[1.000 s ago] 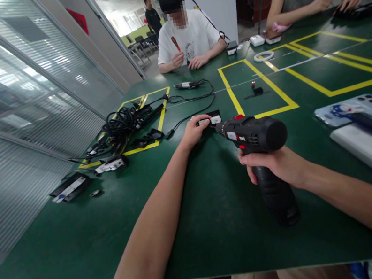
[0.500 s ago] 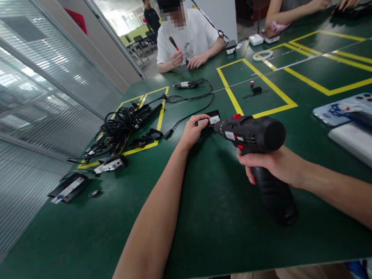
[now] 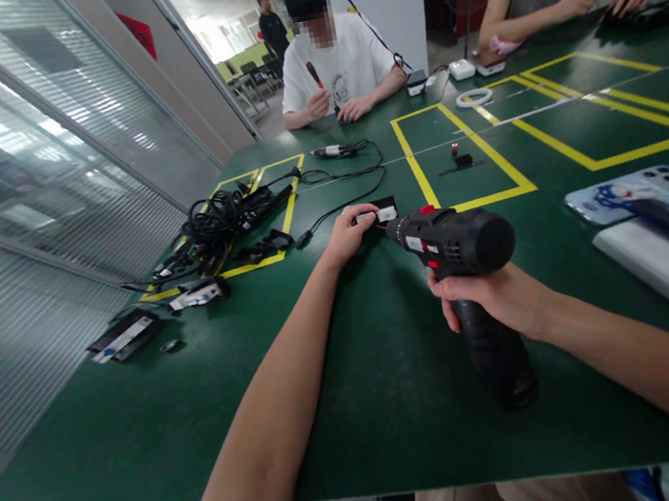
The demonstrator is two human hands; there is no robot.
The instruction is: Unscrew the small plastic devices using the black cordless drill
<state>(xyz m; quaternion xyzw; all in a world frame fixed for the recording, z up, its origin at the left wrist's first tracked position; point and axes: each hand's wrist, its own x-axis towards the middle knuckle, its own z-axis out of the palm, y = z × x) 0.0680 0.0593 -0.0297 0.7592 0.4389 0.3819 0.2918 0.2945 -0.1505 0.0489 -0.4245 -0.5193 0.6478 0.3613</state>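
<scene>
In the head view my right hand [image 3: 503, 299] is wrapped around the grip of a black cordless drill [image 3: 457, 238] with red accents. The drill lies level, its chuck pointing left and away from me. Its tip meets the near side of a small flat black box with a white label [image 3: 388, 212]. My left hand [image 3: 348, 236] closes its fingers over the left part of that box and holds it on the green table [image 3: 357, 383]. The fingers hide much of the box, and the exact contact of the bit cannot be made out.
Left lie a heap of black cables and adapters [image 3: 226, 217] and black cases with white labels [image 3: 127, 336]. A phone [image 3: 639, 193] and a white case [image 3: 666, 280] are at right. Across the table, a person in white [image 3: 336, 71] holds a screwdriver [image 3: 314, 76]; another sits at right.
</scene>
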